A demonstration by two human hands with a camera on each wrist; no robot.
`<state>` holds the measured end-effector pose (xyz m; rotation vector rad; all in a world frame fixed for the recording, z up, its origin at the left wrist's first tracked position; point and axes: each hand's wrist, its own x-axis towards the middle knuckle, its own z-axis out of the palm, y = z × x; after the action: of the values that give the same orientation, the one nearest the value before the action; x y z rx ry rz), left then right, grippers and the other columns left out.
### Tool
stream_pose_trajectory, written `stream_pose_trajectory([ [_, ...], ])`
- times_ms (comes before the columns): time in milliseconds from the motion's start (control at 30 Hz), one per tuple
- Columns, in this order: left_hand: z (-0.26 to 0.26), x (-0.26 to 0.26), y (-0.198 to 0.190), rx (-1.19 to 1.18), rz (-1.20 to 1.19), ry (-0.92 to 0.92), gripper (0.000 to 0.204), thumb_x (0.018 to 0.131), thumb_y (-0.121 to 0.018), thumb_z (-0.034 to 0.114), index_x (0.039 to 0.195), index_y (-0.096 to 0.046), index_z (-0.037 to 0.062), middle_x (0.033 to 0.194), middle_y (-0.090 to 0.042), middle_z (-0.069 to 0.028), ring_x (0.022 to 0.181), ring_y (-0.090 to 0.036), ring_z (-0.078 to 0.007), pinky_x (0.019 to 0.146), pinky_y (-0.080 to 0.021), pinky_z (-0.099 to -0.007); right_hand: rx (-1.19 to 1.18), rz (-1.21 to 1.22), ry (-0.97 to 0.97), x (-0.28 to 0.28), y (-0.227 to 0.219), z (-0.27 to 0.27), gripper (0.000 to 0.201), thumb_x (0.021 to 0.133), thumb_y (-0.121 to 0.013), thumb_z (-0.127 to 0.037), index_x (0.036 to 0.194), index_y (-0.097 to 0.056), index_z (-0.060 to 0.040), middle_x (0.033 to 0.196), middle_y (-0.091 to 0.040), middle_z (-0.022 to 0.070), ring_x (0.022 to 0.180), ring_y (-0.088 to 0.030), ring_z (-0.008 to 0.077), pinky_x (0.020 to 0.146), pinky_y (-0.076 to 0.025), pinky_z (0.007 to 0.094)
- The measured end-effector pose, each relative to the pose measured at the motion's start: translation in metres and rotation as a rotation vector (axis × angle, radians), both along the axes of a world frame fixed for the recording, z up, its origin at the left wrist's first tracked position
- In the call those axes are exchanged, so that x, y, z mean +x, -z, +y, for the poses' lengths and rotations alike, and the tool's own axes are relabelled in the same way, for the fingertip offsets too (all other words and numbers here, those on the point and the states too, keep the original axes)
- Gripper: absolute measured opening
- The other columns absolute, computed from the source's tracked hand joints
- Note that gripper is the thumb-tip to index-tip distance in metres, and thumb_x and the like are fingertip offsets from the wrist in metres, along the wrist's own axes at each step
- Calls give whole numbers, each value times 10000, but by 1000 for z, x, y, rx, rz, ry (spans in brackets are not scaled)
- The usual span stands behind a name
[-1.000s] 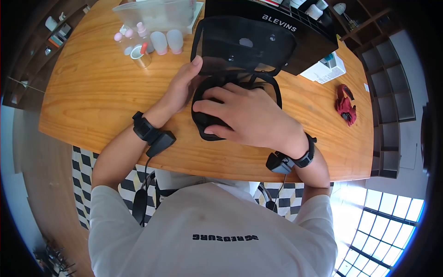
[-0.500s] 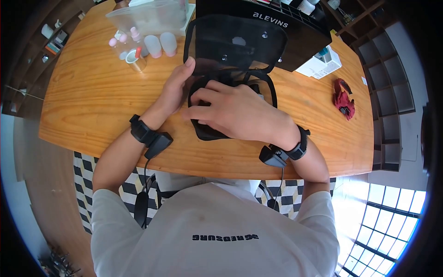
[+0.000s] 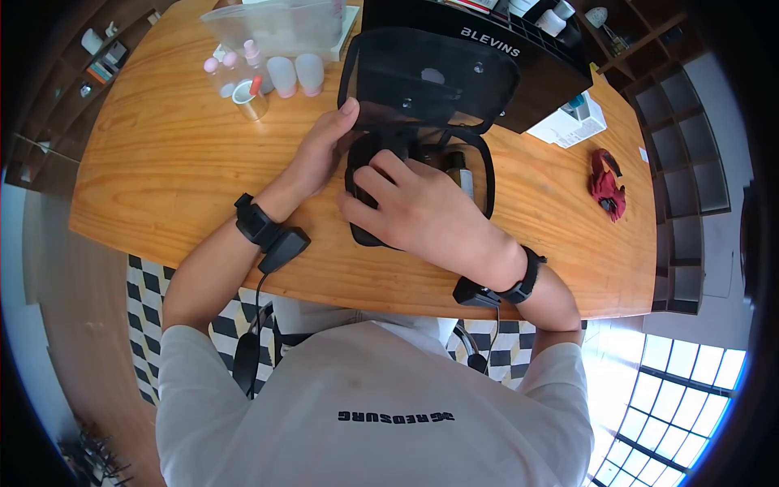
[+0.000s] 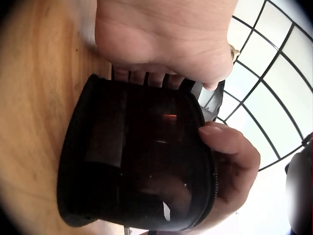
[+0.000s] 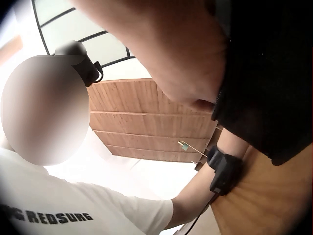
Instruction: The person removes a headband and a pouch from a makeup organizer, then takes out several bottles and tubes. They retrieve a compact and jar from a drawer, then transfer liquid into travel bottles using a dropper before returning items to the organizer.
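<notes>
A black zip case (image 3: pixel 373 235) stands on the table with its see-through lid (image 3: pixel 430 81) raised. The left wrist view shows its dark, glossy side (image 4: pixel 146 152) close up. My left hand (image 3: pixel 320 150) rests along the case's left side, thumb upright at the lid's lower corner. My right hand (image 3: pixel 426 203) reaches over the case's front, bent fingers dipping inside. One right fingertip (image 4: pixel 212 131) lies at the zipped rim in the left wrist view. I cannot tell whether the right fingers hold anything. A dark-capped bottle (image 3: pixel 460 173) lies in the case's right part.
Behind the lid stands a black BLEVINS box (image 3: pixel 544 77), with a white box (image 3: pixel 572 123) to its right. A red cloth item (image 3: pixel 606 187) lies farther right. Small bottles (image 3: pixel 296 77), a metallic cup (image 3: pixel 249 101) and a clear container (image 3: pixel 276 32) occupy the back left.
My right hand has shifted and its fingers have bent more, uncovering the bottle in the case's right part. My left hand stays beside the case.
</notes>
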<state>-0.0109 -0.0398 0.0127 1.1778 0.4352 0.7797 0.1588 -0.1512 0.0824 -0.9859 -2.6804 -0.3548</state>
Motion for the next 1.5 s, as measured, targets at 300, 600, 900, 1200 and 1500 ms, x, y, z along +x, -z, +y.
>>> stream_pose_trajectory([
  [300,-4,2,-8,67,15,-40,690,1096,-374,559,1336,-622,-38,1311,-673,-135,1217,-626,-217,1086,-457,-369,-553,77,-143,34,-43,-10,264,796,-672,-27,1053,-630,-67,1031,-630,69,1038,-623,261,758,-564,363],
  [600,-3,3,-6,73,-29,-9,693,1095,-383,553,1315,-626,-58,1300,-679,-153,1192,-643,-221,1069,-475,-364,-133,-114,100,6,-33,-26,154,778,-682,-97,915,-617,-68,975,-583,38,1024,-637,218,691,-586,300],
  [900,-3,1,-6,71,14,-39,685,1090,-403,557,1317,-632,-48,1296,-683,-130,1195,-638,-208,1078,-466,-356,-446,-36,-35,26,-45,-37,183,775,-705,-53,955,-679,-43,1027,-598,65,1066,-611,227,737,-594,322],
  [1200,3,1,2,105,-32,-34,590,1095,-429,500,1306,-638,-11,1281,-676,-100,1193,-610,-184,1044,-436,-336,-470,64,86,16,-31,-25,213,853,-713,-122,1041,-662,-37,1016,-637,85,1028,-641,251,760,-571,344],
  [1500,5,-2,2,110,6,-3,524,1042,-582,427,1381,-592,27,1346,-637,-45,1242,-553,-156,1064,-383,-322,-416,-105,196,12,-19,-19,241,813,-784,-200,968,-641,-83,954,-631,66,998,-642,279,791,-547,396],
])
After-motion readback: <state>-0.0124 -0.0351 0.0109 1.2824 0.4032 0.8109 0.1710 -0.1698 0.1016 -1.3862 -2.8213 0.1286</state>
